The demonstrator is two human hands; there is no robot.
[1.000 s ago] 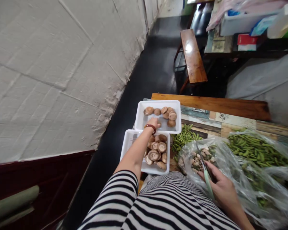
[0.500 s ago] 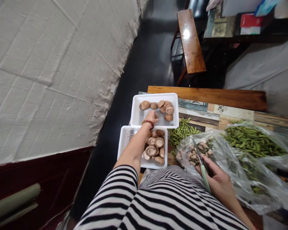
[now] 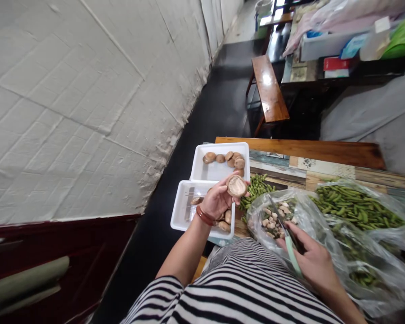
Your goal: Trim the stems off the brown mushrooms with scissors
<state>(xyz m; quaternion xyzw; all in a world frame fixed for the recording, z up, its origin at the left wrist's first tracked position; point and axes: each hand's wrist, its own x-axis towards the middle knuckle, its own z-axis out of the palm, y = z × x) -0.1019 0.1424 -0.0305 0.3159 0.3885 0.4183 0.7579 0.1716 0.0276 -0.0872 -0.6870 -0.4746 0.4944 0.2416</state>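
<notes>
My left hand (image 3: 219, 198) holds a mushroom (image 3: 236, 186), its pale underside turned up, above the edge of the near white tray (image 3: 176, 216). That tray has several mushrooms in it, partly hidden by my hand and wrist. Beyond it stands the far white tray (image 3: 198, 168), with brown mushrooms (image 3: 239, 162) along its back and right side. In my right hand (image 3: 310, 256) are scissors (image 3: 292, 252) with light green handles, blades pointing away over a clear plastic bag (image 3: 256, 211). Cut mushroom stems (image 3: 272, 222) lie in this bag.
Green bean pods (image 3: 258, 191) lie loose on the patterned table (image 3: 300, 180). More pods (image 3: 357, 204) fill plastic bags at the right. A wooden bench (image 3: 303, 150) runs along the table's far side. A white wall (image 3: 70, 112) rises on the left.
My left hand has come back from the far tray with a mushroom, now turned underside up. My right hand still holds the scissors over the bag. The view has tilted up slightly.
</notes>
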